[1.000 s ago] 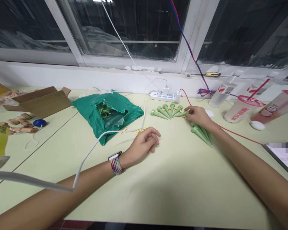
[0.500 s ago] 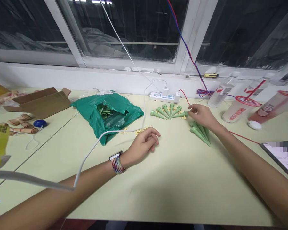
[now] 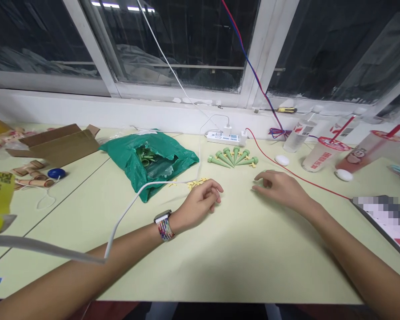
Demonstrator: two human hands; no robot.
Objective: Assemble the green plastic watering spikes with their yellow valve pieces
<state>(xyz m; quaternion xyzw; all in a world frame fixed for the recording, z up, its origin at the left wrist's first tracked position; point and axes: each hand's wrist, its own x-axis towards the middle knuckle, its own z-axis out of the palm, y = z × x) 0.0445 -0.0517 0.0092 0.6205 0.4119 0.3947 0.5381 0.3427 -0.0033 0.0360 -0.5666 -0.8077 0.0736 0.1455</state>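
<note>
My left hand (image 3: 203, 202) rests on the table with loosely curled fingers and nothing visible in them. Small yellow valve pieces (image 3: 197, 182) lie just behind it. My right hand (image 3: 282, 190) is over the table to the right, its thumb and forefinger apart with nothing visible between them. Its other fingers are partly hidden. Several green plastic watering spikes (image 3: 236, 155) lie fanned out beyond the hands, tips toward me, with yellow valves near their caps. The second group of spikes does not show; my right hand covers that spot.
A torn green plastic bag (image 3: 156, 162) lies left of centre, behind a white cable (image 3: 133, 192). A power strip (image 3: 224, 138), drink cups (image 3: 323, 154), bottles (image 3: 300, 133), white egg-shaped items (image 3: 344, 175) and a tablet (image 3: 383, 222) stand around. Wooden toys (image 3: 30, 171) and a cardboard box (image 3: 60, 146) are left.
My right hand has drawn back toward me from the fan of spikes, and its fingers have opened. The near spike group drops out of sight. My left hand stays nearly still.
</note>
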